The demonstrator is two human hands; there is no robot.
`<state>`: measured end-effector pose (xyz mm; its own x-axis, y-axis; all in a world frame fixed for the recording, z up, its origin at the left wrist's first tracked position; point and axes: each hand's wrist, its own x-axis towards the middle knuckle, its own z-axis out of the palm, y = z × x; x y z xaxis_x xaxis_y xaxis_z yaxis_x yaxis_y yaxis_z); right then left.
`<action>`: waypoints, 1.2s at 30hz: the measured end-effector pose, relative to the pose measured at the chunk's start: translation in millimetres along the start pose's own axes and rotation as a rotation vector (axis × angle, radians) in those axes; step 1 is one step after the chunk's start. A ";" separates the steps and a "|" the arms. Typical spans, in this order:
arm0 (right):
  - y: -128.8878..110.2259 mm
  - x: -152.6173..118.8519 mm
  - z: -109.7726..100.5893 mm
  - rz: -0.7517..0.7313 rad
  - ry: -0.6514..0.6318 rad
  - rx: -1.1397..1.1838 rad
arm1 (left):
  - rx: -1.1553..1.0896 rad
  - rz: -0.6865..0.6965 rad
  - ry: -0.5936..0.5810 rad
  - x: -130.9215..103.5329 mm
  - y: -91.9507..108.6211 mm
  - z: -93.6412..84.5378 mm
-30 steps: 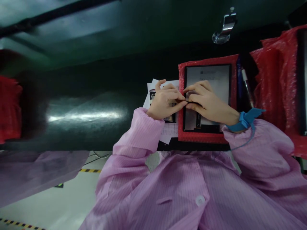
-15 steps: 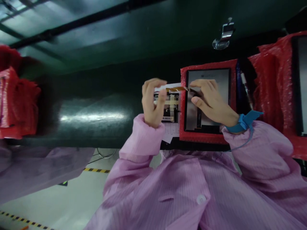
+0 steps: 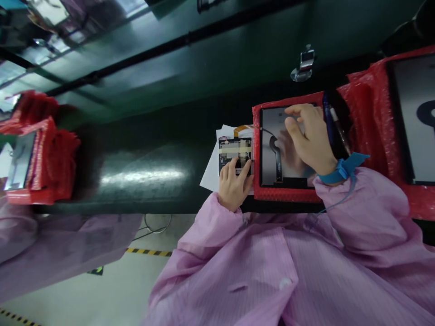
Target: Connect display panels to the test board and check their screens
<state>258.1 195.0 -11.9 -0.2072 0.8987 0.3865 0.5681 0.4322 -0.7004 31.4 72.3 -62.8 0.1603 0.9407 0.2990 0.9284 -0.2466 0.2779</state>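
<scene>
My left hand rests with fingers apart on the lower part of a small black device with pale tape across it. White paper sheets lie beneath that device. From its top an orange flex cable runs right toward a flat screen panel on red bubble wrap. My right hand is raised over the panel, fingers apart and holding nothing, its reflection showing in the surface. A black curved strip lies on the panel, left of that hand.
Pens lie right of the panel. Farther right, another panel sits on red wrap. A metal clip stands on the green surface behind. More red-wrapped panels are at the far left, beside a person's sleeve.
My left hand has come down onto the small device and released the white strip near the orange cable. My right hand has let go of the dark cable end and moved slightly right.
</scene>
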 end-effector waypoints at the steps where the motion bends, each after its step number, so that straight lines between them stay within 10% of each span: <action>1: 0.4 0.4 -1.1 -0.002 0.014 -0.008 | 0.001 -0.001 0.003 -0.4 0.3 0.0; 15: -20.4 -139.9 -17.4 0.267 0.022 -0.275 | -0.251 0.030 0.142 -13.5 58.5 4.5; 22: -21.4 -127.0 -34.4 0.690 0.138 0.340 | -0.290 0.045 0.084 -13.9 57.3 0.9; 26: -65.3 -116.2 -54.0 0.516 0.155 0.451 | -0.404 0.002 -0.024 3.1 45.5 -17.1; 32: -119.9 -96.1 -32.7 0.098 -0.098 0.494 | -0.903 -0.228 0.186 58.8 36.6 -36.2; 36: -106.4 -90.5 10.6 0.281 -0.077 0.590 | -0.818 -0.126 0.055 72.9 28.2 -48.5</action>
<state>208.0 68.5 21.3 -0.1833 0.9766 0.1122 0.0816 0.1289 -0.9883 53.0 122.6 11.1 0.0346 0.9651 0.2595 0.3979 -0.2514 0.8823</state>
